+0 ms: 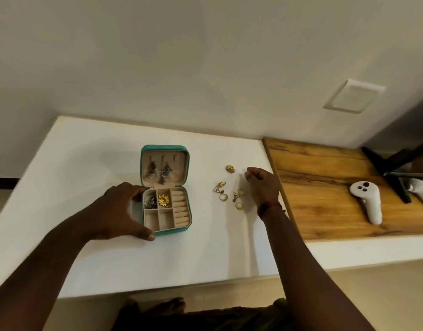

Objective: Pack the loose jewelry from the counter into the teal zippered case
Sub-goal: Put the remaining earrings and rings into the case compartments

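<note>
The teal zippered case (185,229) lies open on the white counter (91,168), lid back, with earrings hung in the lid and a gold piece (163,200) in a top compartment. My left hand (120,211) grips the case's left side, thumb at its front corner. Several loose gold rings and earrings (229,194) lie scattered to the right of the case, and a gold flower piece (230,168) sits farther back. My right hand (263,185) hovers just right of them with fingers curled; whether it pinches anything is hidden.
A wooden board (325,187) covers the counter's right end. On it lie a white controller (368,199), a second one (420,191) at the frame edge, and a black stand leg (387,173). A wall plate (353,96) is above.
</note>
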